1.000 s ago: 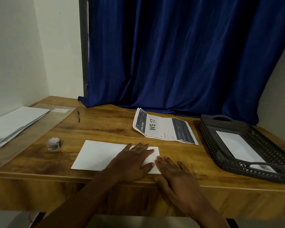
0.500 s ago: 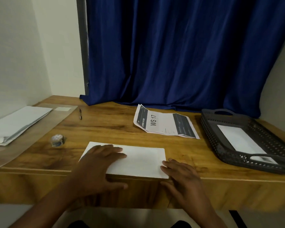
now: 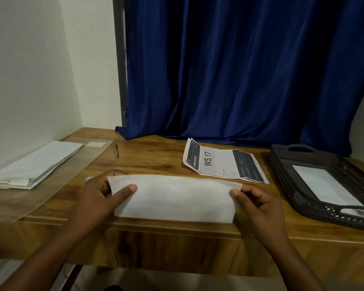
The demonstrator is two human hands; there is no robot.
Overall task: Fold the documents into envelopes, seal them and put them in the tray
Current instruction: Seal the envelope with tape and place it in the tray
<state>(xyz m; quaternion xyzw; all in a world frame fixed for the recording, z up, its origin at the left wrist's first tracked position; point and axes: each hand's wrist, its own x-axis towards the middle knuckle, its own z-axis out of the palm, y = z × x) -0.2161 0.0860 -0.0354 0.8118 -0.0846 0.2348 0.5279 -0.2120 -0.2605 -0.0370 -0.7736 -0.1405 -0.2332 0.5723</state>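
Note:
A white folded sheet (image 3: pixel 177 198) is held up off the wooden desk (image 3: pixel 147 164) near its front edge. My left hand (image 3: pixel 101 196) pinches its left end with the thumb on the front face. My right hand (image 3: pixel 259 204) pinches its right end. A printed document marked "WS 17" (image 3: pixel 221 162) lies flat further back. At the right stands a dark perforated tray (image 3: pixel 286 185) with a white envelope (image 3: pixel 326 187) lying inside it. A stack of white envelopes (image 3: pixel 36 164) rests at the far left.
A clear plastic sheet (image 3: pixel 15 202) covers the desk's left part under the envelope stack. A pen (image 3: pixel 116 150) lies near the back left. A blue curtain (image 3: pixel 240 70) hangs behind the desk, with white walls on both sides.
The white sheet lay flat under my hands before; now both hands have gripped its ends and lifted it off the desk. The small tape roll at the left is hidden behind my left hand.

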